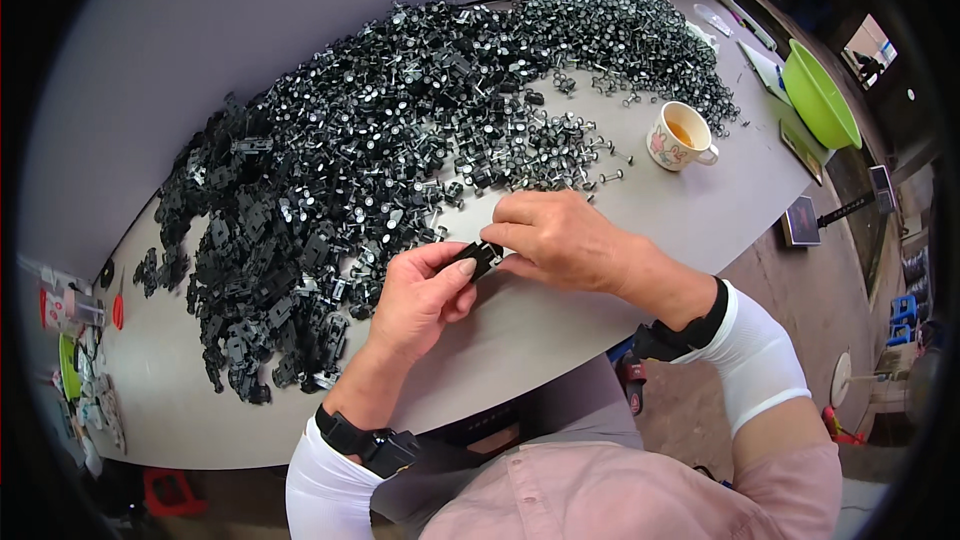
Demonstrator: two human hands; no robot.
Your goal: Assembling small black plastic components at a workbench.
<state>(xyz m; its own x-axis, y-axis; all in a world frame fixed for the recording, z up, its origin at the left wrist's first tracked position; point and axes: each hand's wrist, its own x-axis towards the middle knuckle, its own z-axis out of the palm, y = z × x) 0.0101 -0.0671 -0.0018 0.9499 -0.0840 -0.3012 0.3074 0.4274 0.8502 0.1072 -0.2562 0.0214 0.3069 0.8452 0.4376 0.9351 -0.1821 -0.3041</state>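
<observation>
Black part (484, 258): While my left hand (425, 295) pinches it, it is above the surface (480, 360), in from the near edge, long axis slanting from my left fingers toward my right.
Right hand (560, 240): fingers narrowed at the part's far end; what they grip, I cannot tell.
Metal pins (640, 35): heaped along the far edge.

Pink buttoned shirt (590, 495) at 5 o'clock; white sleeves (770, 365) at 7 and 4 o'clock; 2 black wrist straps (718, 315) with boxy modules (390, 453).
</observation>
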